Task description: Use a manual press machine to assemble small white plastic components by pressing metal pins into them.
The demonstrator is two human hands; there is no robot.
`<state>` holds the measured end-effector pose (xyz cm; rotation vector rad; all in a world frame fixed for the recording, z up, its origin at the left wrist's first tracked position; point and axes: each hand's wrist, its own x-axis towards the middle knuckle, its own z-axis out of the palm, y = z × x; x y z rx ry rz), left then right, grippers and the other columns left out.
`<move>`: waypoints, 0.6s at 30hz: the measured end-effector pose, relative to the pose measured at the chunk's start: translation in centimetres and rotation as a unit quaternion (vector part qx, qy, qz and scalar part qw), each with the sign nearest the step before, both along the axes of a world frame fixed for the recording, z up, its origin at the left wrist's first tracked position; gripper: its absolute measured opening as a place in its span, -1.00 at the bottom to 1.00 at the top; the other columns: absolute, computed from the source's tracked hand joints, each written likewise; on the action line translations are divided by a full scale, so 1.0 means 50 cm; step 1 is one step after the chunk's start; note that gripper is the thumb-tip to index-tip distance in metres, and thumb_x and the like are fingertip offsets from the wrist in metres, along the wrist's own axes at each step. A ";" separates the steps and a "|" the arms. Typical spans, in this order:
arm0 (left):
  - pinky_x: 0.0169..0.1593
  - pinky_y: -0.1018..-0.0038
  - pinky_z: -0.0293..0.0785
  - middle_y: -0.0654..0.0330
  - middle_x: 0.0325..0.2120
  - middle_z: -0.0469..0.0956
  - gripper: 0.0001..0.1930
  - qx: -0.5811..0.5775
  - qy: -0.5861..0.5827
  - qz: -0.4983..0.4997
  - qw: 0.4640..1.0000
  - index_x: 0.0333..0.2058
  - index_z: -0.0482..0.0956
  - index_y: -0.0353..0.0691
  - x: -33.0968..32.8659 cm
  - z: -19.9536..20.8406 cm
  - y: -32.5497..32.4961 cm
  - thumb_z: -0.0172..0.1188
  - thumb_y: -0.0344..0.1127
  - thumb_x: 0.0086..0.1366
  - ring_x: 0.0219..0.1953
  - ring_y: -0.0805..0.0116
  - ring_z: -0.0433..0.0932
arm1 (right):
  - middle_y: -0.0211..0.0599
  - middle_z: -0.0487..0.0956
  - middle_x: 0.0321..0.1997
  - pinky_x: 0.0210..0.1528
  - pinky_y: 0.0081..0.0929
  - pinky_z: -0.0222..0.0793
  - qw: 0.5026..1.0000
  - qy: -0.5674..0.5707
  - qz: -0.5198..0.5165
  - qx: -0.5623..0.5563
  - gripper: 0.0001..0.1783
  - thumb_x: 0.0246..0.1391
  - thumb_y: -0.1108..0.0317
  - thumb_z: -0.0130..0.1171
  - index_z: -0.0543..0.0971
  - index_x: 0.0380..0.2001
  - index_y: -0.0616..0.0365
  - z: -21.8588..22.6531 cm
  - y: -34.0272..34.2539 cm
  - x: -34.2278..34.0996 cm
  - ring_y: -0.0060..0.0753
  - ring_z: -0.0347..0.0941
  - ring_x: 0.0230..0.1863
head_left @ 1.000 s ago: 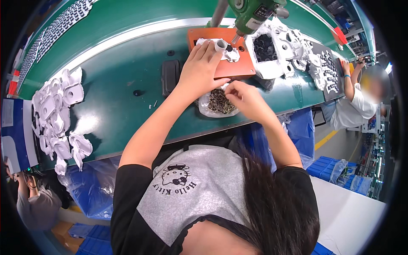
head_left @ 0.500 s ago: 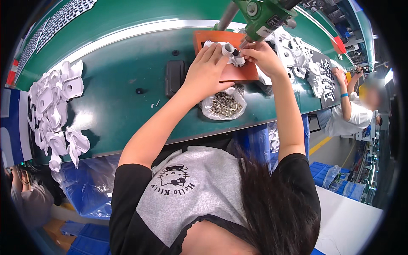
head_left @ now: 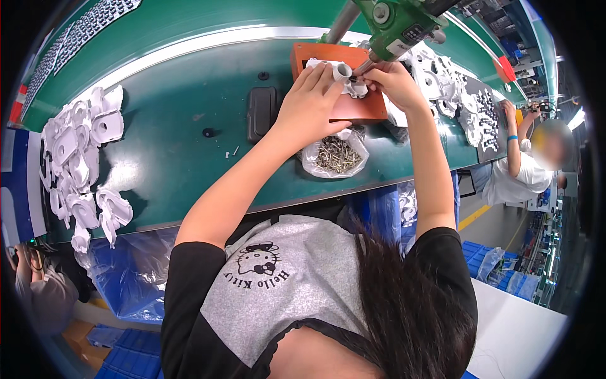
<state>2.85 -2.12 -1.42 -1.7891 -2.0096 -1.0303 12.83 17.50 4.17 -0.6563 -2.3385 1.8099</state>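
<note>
A white molded plastic part (head_left: pixel 357 90) with a round tubular neck lies on the orange fixture block (head_left: pixel 359 111). My left hand (head_left: pixel 308 101) rests over its left side, fingers stretched across it and thumb alongside the neck, holding it against the block. My right hand (head_left: pixel 392 85) is closed in a pinch at the part's right side, just under the metal spindle (head_left: pixel 364 67) of a green machine (head_left: pixel 392 35). What sits between those fingertips is too small to make out. The spindle slants down to the part between my two hands.
A clear bag of small metal screws (head_left: pixel 336 156) lies in front of the fixture. Left of it is a black case (head_left: pixel 261 114). White plastic parts are piled at the left (head_left: pixel 79 148) and right (head_left: pixel 435 79). Another person (head_left: pixel 524 167) works at the far right.
The green machine's head and spindle have come down slightly toward the part. My right fingertips have shifted a little, and the black piece seen by them is now mostly hidden.
</note>
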 end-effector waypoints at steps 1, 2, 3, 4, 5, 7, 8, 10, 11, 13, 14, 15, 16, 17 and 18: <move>0.28 0.19 0.09 -0.15 0.06 0.34 -0.30 0.002 -0.002 0.001 1.000 -0.06 0.41 -0.30 0.001 0.000 0.000 0.39 0.00 -0.14 0.18 -0.02 0.26 | -0.44 0.52 -0.43 -0.39 -0.73 0.23 1.000 0.002 0.003 -0.007 -0.80 0.06 0.46 0.04 0.57 -0.28 0.31 -0.001 0.003 0.001 -0.70 0.30 -0.45; 0.28 0.19 0.09 -0.15 0.06 0.34 -0.30 0.002 -0.002 0.000 1.000 -0.06 0.41 -0.30 0.001 0.000 0.000 0.39 0.00 -0.14 0.18 -0.02 0.26 | -0.44 0.52 -0.43 -0.39 -0.73 0.23 1.000 0.003 0.006 -0.015 -0.81 0.05 0.47 0.05 0.57 -0.28 0.32 -0.001 0.005 0.001 -0.69 0.31 -0.44; 0.28 0.20 0.09 -0.15 0.06 0.34 -0.30 0.003 -0.002 -0.001 1.000 -0.06 0.41 -0.30 0.001 -0.001 0.001 0.39 0.00 -0.14 0.18 -0.02 0.26 | -0.44 0.52 -0.43 -0.39 -0.73 0.23 1.000 0.003 0.006 -0.015 -0.81 0.05 0.47 0.05 0.57 -0.28 0.32 -0.001 0.004 0.001 -0.69 0.31 -0.44; 0.28 0.20 0.09 -0.15 0.06 0.34 -0.29 0.005 -0.002 -0.002 1.000 -0.06 0.41 -0.30 0.000 -0.001 0.001 0.39 0.00 -0.13 0.18 -0.02 0.26 | -0.45 0.52 -0.43 -0.38 -0.71 0.24 1.000 -0.004 -0.001 -0.005 -0.81 0.02 0.47 0.08 0.57 -0.29 0.31 0.000 0.001 0.001 -0.68 0.31 -0.44; 0.28 0.20 0.09 -0.15 0.06 0.34 -0.29 0.004 -0.002 -0.003 1.000 -0.06 0.41 -0.30 0.001 -0.001 0.001 0.39 0.00 -0.13 0.18 -0.02 0.26 | -0.45 0.51 -0.44 -0.38 -0.69 0.25 1.000 -0.011 -0.009 0.006 -0.81 0.00 0.47 0.11 0.57 -0.29 0.31 0.002 -0.002 0.002 -0.67 0.32 -0.44; 0.28 0.20 0.09 -0.14 0.06 0.34 -0.29 -0.001 -0.004 0.001 1.000 -0.04 0.40 -0.30 0.000 0.000 0.001 0.39 0.01 -0.13 0.18 -0.02 0.26 | -0.45 0.51 -0.42 -0.37 -0.68 0.25 0.998 -0.008 -0.006 0.069 -0.80 -0.03 0.47 0.15 0.58 -0.29 0.31 0.005 -0.013 0.007 -0.67 0.31 -0.44; 0.28 0.20 0.09 -0.14 0.06 0.34 -0.29 -0.002 -0.004 0.002 1.000 -0.04 0.40 -0.30 0.000 0.000 0.001 0.39 0.01 -0.13 0.18 -0.02 0.26 | -0.44 0.50 -0.41 -0.36 -0.67 0.24 0.991 -0.005 -0.004 0.132 -0.79 -0.06 0.46 0.19 0.59 -0.30 0.31 0.007 -0.022 0.011 -0.66 0.31 -0.44; 0.27 0.18 0.11 -0.06 0.09 0.32 -0.25 -0.011 -0.008 0.002 1.000 0.02 0.36 -0.27 0.000 0.000 -0.001 0.39 0.01 -0.12 0.20 0.04 0.24 | -0.44 0.49 -0.41 -0.36 -0.67 0.23 0.975 -0.010 -0.008 0.224 -0.76 -0.07 0.44 0.22 0.60 -0.29 0.31 0.022 -0.052 0.018 -0.66 0.29 -0.44; 0.27 0.18 0.11 -0.06 0.09 0.32 -0.25 -0.012 -0.009 0.004 1.000 0.02 0.36 -0.27 -0.001 -0.002 -0.001 0.39 0.01 -0.12 0.20 0.04 0.24 | -0.44 0.47 -0.41 -0.35 -0.66 0.22 0.949 -0.015 -0.013 0.314 -0.74 -0.09 0.42 0.25 0.61 -0.28 0.30 0.026 -0.062 0.018 -0.66 0.28 -0.44; 0.26 0.18 0.12 -0.06 0.08 0.33 -0.25 -0.008 -0.006 0.004 1.000 0.01 0.36 -0.27 0.000 -0.002 0.000 0.40 0.01 -0.13 0.19 0.04 0.25 | -0.43 0.46 -0.39 -0.35 -0.66 0.21 0.951 0.009 -0.015 0.309 -0.73 -0.09 0.41 0.26 0.61 -0.26 0.28 0.015 -0.065 0.026 -0.66 0.26 -0.43; 0.26 0.18 0.12 -0.06 0.08 0.33 -0.25 -0.009 -0.006 0.003 1.000 0.01 0.36 -0.27 0.001 -0.002 0.001 0.40 0.01 -0.13 0.19 0.04 0.25 | -0.42 0.44 -0.36 -0.35 -0.66 0.21 0.952 0.033 -0.016 0.304 -0.72 -0.09 0.40 0.28 0.62 -0.25 0.26 0.009 -0.065 0.030 -0.65 0.25 -0.43; 0.26 0.18 0.12 -0.06 0.08 0.33 -0.25 -0.007 -0.006 0.003 1.000 0.01 0.36 -0.26 0.001 -0.002 0.001 0.40 0.01 -0.13 0.19 0.04 0.25 | -0.42 0.44 -0.36 -0.35 -0.66 0.21 0.952 0.033 -0.017 0.303 -0.72 -0.09 0.40 0.28 0.62 -0.25 0.26 0.004 -0.065 0.032 -0.65 0.25 -0.43; 0.26 0.18 0.12 -0.06 0.08 0.33 -0.25 -0.005 -0.005 0.004 1.000 0.01 0.36 -0.26 0.001 -0.002 0.001 0.40 0.01 -0.13 0.19 0.04 0.25 | -0.42 0.43 -0.34 -0.35 -0.65 0.22 0.951 0.044 -0.007 0.305 -0.72 -0.09 0.40 0.28 0.63 -0.24 0.23 -0.001 -0.066 0.034 -0.64 0.25 -0.41; 0.26 0.18 0.12 -0.06 0.08 0.33 -0.25 -0.004 -0.005 0.004 1.000 0.01 0.36 -0.26 0.001 -0.002 0.002 0.40 0.01 -0.13 0.19 0.04 0.25 | -0.42 0.42 -0.31 -0.34 -0.65 0.23 0.950 0.056 0.002 0.306 -0.72 -0.08 0.39 0.28 0.63 -0.23 0.21 -0.003 -0.065 0.036 -0.63 0.26 -0.40; 0.27 0.18 0.12 -0.05 0.09 0.33 -0.24 -0.005 -0.005 0.004 1.000 0.01 0.36 -0.26 0.002 -0.002 0.002 0.40 0.01 -0.13 0.19 0.04 0.25 | -0.42 0.42 -0.24 -0.32 -0.65 0.23 0.943 0.038 0.011 0.329 -0.71 -0.08 0.38 0.29 0.63 -0.21 0.18 -0.004 -0.063 0.036 -0.59 0.28 -0.40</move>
